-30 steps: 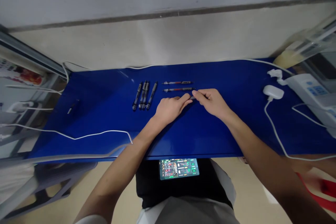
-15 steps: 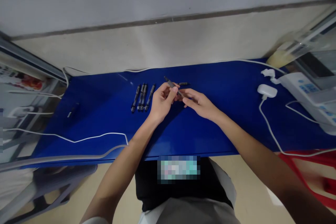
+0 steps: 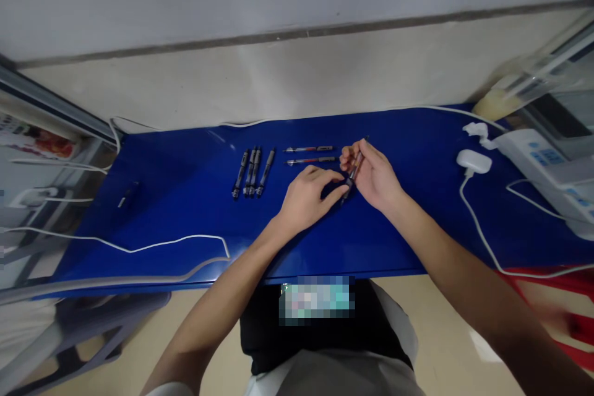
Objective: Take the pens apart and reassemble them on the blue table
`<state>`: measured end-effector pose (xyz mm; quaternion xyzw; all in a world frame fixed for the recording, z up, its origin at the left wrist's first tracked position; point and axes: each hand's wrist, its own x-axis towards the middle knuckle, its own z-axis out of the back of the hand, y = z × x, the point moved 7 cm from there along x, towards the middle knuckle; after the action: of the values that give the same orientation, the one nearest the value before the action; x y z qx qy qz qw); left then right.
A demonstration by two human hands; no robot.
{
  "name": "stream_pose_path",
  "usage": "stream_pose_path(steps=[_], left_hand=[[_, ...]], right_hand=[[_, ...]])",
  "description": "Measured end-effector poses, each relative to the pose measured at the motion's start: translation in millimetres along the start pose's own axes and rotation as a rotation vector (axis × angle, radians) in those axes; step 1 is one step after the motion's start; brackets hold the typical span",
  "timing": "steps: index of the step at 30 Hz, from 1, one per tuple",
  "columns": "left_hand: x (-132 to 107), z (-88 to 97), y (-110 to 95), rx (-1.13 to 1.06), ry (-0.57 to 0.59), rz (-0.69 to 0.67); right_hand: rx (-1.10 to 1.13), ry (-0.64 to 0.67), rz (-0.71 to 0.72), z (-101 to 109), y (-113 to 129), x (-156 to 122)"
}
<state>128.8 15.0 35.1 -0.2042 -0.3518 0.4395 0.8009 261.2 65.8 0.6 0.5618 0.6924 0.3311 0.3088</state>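
Note:
My right hand point(image 3: 374, 176) holds a slim dark pen point(image 3: 355, 168) upright and tilted, pinched in its fingers above the blue mat point(image 3: 185, 198). My left hand point(image 3: 309, 201) reaches in from the left, its fingertips on a dark section at the pen's lower end. Just left of my hands, two thin pens with red bands point(image 3: 310, 148) lie side by side and level. Further left, several dark grey pens point(image 3: 253, 173) lie nearly parallel, their tips toward me. Neither hand touches these.
A thin white cable point(image 3: 139, 249) snakes across the mat's left part, and a small dark item point(image 3: 127, 195) lies there. On the right sit a white earbud case point(image 3: 473, 161) on a cable and a white device with blue buttons point(image 3: 542, 161). A blurred phone point(image 3: 317, 300) rests on my lap.
The pen has moved right and down from its raised position, and its tilt has swung the other way. Both hands shifted right, and the right hand now holds it nearer its upper part.

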Motion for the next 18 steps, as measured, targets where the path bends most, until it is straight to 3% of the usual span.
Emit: stream_pose_path(steps=[4,7,9,11,14,16,18], left_hand=[[-30.6,14.2,-39.3,0.240,-0.138,-0.196],[-96.4,19.1,-72.5,0.178,-0.377,-0.305],[-150.7,9.5,-81.4,0.084,-0.450,-0.232],[-201.0,-13.3,-78.4,0.064,-0.332,-0.063],[-268.2,-28.1,-58.2,0.309,-0.259,0.230],[-296.3,-30.4,-41.1,0.415,-0.175,0.353],[-309.0,-31.4,-27.4,0.448,-0.081,0.390]], right_hand=[[0.070,0.000,0.003,2.2,11.8,0.6],[0.131,0.001,-0.012,7.7,23.1,1.4],[0.177,0.010,-0.020,10.7,29.9,1.5],[0.220,0.011,-0.012,12.9,36.1,1.1],[0.261,0.006,0.007,13.9,42.0,-0.3],[0.266,-0.002,0.008,13.7,43.0,-1.3],[0.257,-0.006,0.000,13.1,42.3,-1.8]])
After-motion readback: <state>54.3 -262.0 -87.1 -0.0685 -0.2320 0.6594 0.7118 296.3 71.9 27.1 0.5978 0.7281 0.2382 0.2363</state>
